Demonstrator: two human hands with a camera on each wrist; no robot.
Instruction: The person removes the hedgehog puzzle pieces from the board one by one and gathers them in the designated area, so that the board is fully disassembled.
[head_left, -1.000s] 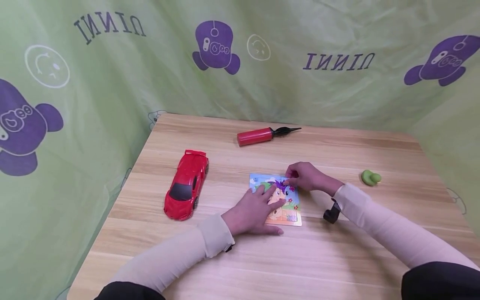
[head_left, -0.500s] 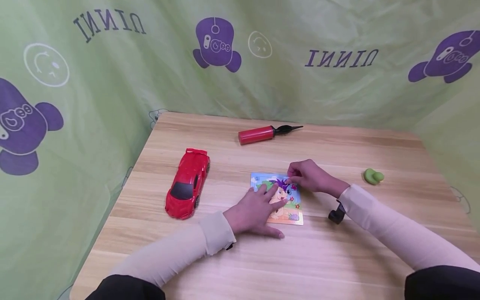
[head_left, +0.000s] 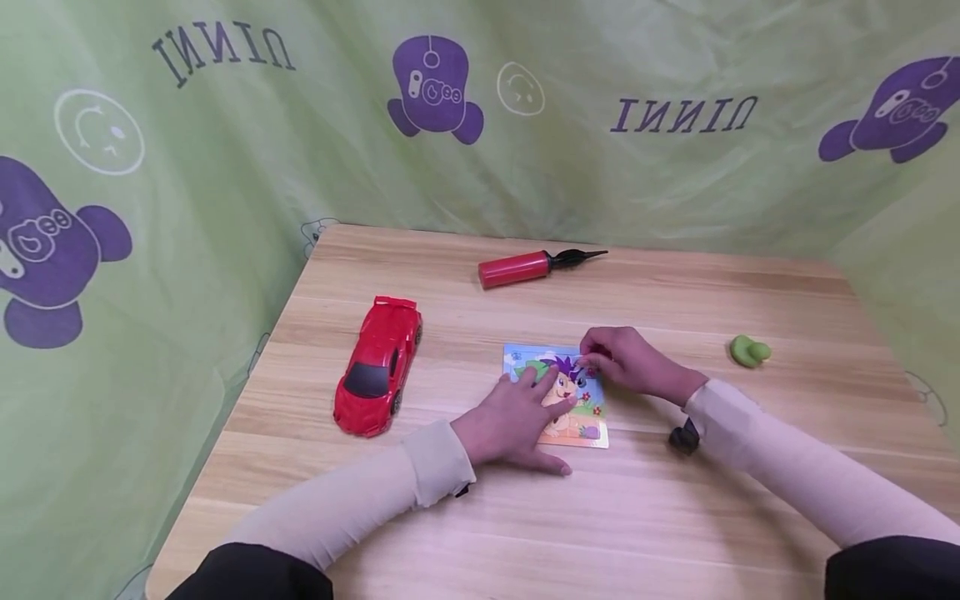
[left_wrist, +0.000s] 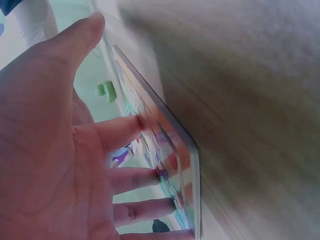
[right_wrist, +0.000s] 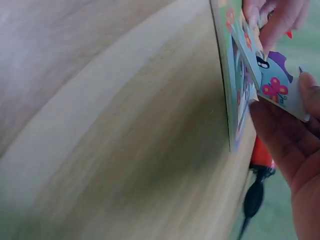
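A small flat jigsaw puzzle (head_left: 598,433) with a cartoon animal picture lies near the middle of the table. Across its left part my left hand (head_left: 513,423) rests with spread, fairly straight fingers, their tips touching the picture in the left wrist view; its thumb stretches out past the near edge. At the puzzle's far right corner, my right hand (head_left: 636,364) pinches a puzzle piece (right_wrist: 276,90) between thumb and fingers. That piece shows a pink butterfly and some purple, and stands tilted up from the board. Beside it, another part of the picture (right_wrist: 245,52) also sits raised at a slant.
To the left is a red toy car (head_left: 378,367). A red hand pump (head_left: 516,269) with a black nozzle lies behind the puzzle. Toward the right sits a small green toy (head_left: 748,351). A green printed curtain (head_left: 337,125) closes off the table's back and sides.
The piece in my right hand looks more tilted, its butterfly less visible from the head. My right hand has shifted slightly; the left stays on the puzzle. The head view has moved a little.
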